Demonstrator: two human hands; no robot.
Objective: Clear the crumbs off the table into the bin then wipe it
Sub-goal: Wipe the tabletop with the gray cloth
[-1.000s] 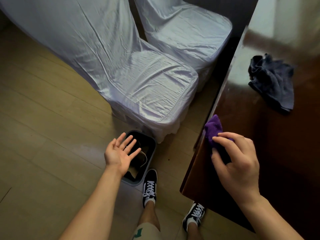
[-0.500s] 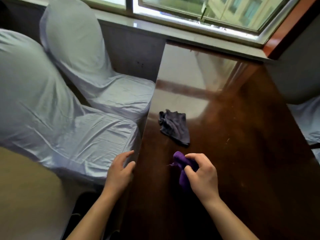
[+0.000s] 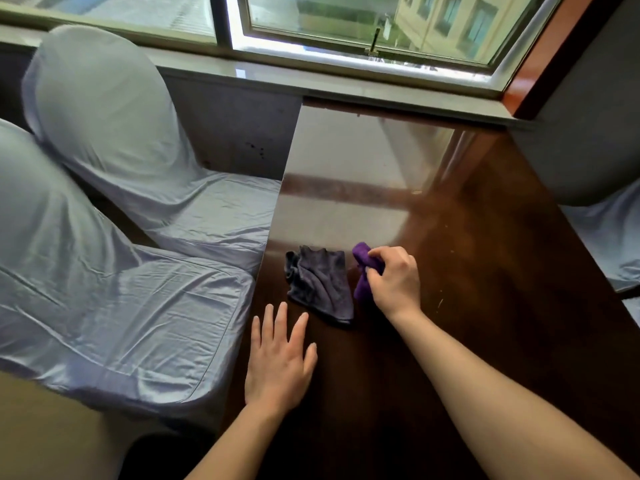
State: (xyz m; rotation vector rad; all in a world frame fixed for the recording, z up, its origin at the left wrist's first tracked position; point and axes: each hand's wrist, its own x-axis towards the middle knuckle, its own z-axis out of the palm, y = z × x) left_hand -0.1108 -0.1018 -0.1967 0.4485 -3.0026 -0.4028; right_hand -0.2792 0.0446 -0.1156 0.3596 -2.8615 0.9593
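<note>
The glossy dark brown table [image 3: 467, 341] runs from the window sill toward me. My right hand [image 3: 393, 280] grips a bunched purple cloth [image 3: 362, 268] and presses it on the tabletop. A crumpled dark grey cloth [image 3: 320, 284] lies just left of the purple one, touching it or nearly so. My left hand [image 3: 280, 362] lies flat, palm down, fingers spread, at the table's left edge below the grey cloth. A few small pale crumbs [image 3: 440, 303] dot the wood to the right of my right hand. The bin is out of view.
Two chairs in pale grey-blue covers [image 3: 121, 306] [image 3: 114, 133] stand along the table's left side. Another covered chair [image 3: 609, 237] is at the right edge. The window [image 3: 363, 26] and its sill lie beyond the far end.
The view swung up from the floor and bin to the table. My left hand came up from over the bin onto the table edge. My right hand slid the purple cloth farther onto the table.
</note>
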